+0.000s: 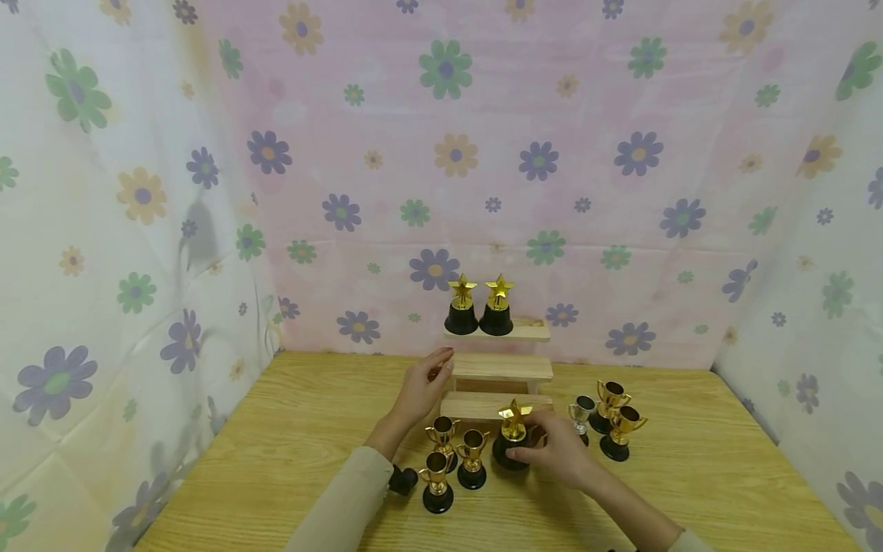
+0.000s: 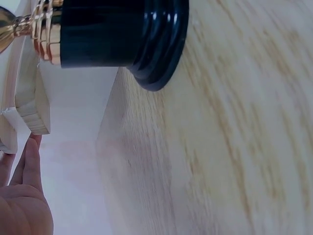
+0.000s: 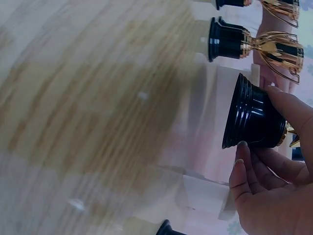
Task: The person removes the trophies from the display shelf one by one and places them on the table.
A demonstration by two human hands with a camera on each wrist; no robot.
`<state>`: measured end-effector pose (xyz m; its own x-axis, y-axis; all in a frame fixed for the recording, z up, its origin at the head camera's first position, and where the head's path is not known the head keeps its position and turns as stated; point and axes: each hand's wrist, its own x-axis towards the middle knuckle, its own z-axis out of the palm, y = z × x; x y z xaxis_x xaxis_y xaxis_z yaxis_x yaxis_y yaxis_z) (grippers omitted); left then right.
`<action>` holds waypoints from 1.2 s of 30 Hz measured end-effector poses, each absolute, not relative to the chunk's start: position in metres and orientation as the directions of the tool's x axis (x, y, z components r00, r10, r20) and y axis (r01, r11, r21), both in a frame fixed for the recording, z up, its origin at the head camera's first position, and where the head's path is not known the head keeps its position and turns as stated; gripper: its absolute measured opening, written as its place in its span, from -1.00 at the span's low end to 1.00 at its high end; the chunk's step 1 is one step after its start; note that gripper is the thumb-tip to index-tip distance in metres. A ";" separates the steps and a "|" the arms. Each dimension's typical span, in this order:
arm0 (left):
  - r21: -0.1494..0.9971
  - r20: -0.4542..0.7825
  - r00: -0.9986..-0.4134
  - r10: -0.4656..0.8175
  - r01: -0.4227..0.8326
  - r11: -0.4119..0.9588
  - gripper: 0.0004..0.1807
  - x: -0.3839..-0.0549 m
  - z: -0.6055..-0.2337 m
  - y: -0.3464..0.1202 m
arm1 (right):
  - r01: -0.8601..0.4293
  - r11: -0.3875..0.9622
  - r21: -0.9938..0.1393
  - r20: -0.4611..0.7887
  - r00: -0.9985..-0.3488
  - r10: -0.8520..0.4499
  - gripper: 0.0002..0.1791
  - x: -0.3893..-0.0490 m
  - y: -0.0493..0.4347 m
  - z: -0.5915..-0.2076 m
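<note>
My right hand (image 1: 555, 448) grips a gold star trophy (image 1: 514, 433) by its black base, thumb on one side and fingers on the other. In the right wrist view, that black base (image 3: 254, 115) appears raised off the table and slightly tilted. My left hand (image 1: 419, 391) is at the left end of a three-step wooden stand (image 1: 500, 366), its fingers extended. In the left wrist view, its fingertips meet the stand's edge (image 2: 33, 100). Two more star trophies (image 1: 479, 316) stand side by side on the top step, toward its left.
Three gold cup trophies (image 1: 472, 460) stand on the table between my forearms, before the stand. Right of the stand are a silver cup (image 1: 582, 414) and two gold cups (image 1: 621, 433). Flowered cloth (image 1: 483, 192) encloses the wooden table (image 1: 310, 429) at the back and sides.
</note>
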<state>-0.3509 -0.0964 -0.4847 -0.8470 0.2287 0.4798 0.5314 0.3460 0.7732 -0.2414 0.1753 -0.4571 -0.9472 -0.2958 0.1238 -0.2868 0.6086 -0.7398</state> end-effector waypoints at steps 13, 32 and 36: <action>0.793 0.451 -0.862 0.231 0.506 0.339 -0.57 -0.350 -0.481 -0.096 | -0.359 0.604 -0.712 0.163 -0.921 -0.354 -0.59 -0.243 0.170 -0.467; 0.790 0.474 -0.854 0.214 0.519 0.325 -0.58 -0.347 -0.481 -0.095 | -0.378 0.588 -0.715 0.148 -0.904 -0.402 -0.67 -0.247 0.167 -0.474; 0.789 0.475 -0.854 0.214 0.520 0.326 -0.58 -0.347 -0.481 -0.095 | -0.382 0.593 -0.709 0.148 -0.902 -0.405 -0.65 -0.246 0.166 -0.474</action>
